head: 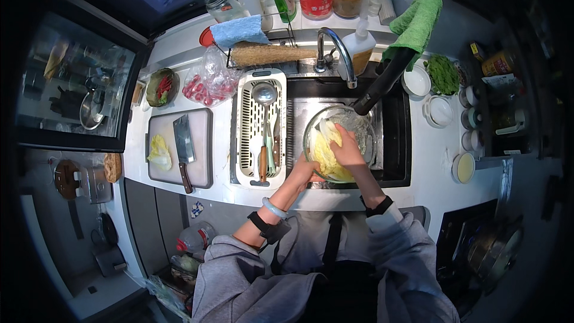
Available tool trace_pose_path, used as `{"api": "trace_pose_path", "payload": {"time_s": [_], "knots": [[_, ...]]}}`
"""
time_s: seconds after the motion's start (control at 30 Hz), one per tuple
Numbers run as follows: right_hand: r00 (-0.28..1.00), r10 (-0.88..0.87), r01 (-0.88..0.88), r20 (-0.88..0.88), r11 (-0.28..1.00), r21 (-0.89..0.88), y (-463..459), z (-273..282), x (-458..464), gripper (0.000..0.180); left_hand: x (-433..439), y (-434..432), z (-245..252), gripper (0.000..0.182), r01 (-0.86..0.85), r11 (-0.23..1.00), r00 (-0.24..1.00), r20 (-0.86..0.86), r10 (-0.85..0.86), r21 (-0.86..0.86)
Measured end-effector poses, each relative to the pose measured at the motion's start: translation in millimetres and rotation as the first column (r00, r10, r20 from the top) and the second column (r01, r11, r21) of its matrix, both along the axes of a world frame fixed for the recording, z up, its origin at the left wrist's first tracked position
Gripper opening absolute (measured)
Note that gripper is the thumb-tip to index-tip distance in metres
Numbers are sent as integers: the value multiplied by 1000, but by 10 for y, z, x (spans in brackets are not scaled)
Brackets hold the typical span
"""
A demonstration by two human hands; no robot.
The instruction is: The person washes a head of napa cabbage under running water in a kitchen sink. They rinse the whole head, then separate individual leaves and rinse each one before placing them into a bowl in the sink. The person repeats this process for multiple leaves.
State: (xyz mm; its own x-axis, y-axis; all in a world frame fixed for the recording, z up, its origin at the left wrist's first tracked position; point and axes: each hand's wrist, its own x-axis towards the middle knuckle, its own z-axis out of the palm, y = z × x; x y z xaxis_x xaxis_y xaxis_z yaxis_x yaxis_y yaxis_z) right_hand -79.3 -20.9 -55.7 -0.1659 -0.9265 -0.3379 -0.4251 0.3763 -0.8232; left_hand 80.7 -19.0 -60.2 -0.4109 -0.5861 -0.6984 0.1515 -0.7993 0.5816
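Note:
A clear glass bowl (pixel 365 170) is tilted over the right part of the sink. Napa cabbage leaves (pixel 323 150) lie inside it. My left hand (pixel 310 170) grips the bowl's lower left rim, fingers underneath. Inside the bowl, my right hand (pixel 347 147) presses on the leaves; whether it grasps any is hard to tell. Just above stands the chrome faucet (pixel 336 49). A plastic drain basket (pixel 244 143) left of the bowl holds a ladle (pixel 264 94) and other utensils. Farther left, a cleaver (pixel 184 141) and one cabbage leaf (pixel 160 152) rest on a cutting board (pixel 179 179).
A black pan handle (pixel 381 85) with a green cloth (pixel 415 22) reaches over the bowl's upper right. Lidded jars (pixel 315 2) and a green bottle (pixel 282 0) line the sill. White bowls (pixel 416 80) stand right of the sink (pixel 406 143). Bagged red vegetables (pixel 208 87) lie behind the board.

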Motion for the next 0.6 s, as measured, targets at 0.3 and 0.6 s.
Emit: {"api": "trace_pose_path", "payload": {"time_s": [0.3,0.6], "knots": [[846,318,-266,-428,947,179,109,63,47,57,0,0,184,60,29,996,1000,-10,-30,-79],[960,-15,-10,-280,996,-89,146,-320,-295,78,26,65,-91,59,4,998,1000,18,-6,65]]}}
